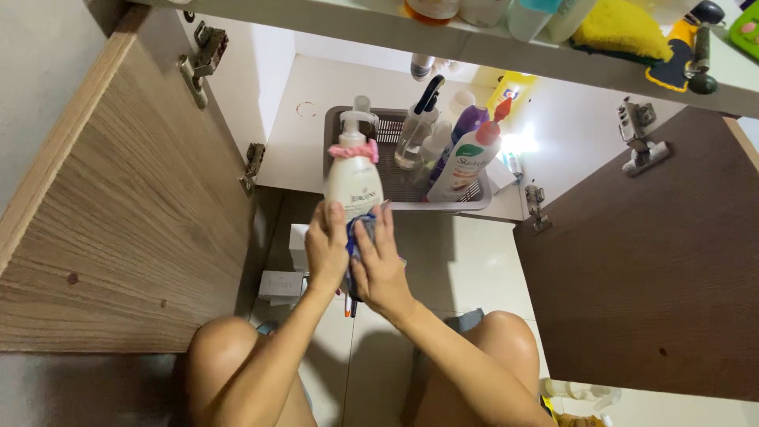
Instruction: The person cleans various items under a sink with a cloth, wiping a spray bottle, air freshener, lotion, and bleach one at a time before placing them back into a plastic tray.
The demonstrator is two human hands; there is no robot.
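Two hands [356, 257] gripping smooth white pump bottle [353, 178], blue cloth [362, 233]

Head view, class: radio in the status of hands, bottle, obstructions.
Left hand and right hand grip white pump bottle with pink band. Grey plastic basket of bottles directly behind. Cabinet doors open.

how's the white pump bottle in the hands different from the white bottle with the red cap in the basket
The pump bottle is held up by the left hand and right hand; the red-capped bottle rests in the grey basket. The pump bottle stands upright, the red-capped bottle leans. The pump bottle wears a pink scrunchie; the red-capped bottle has none. Both have white bodies.
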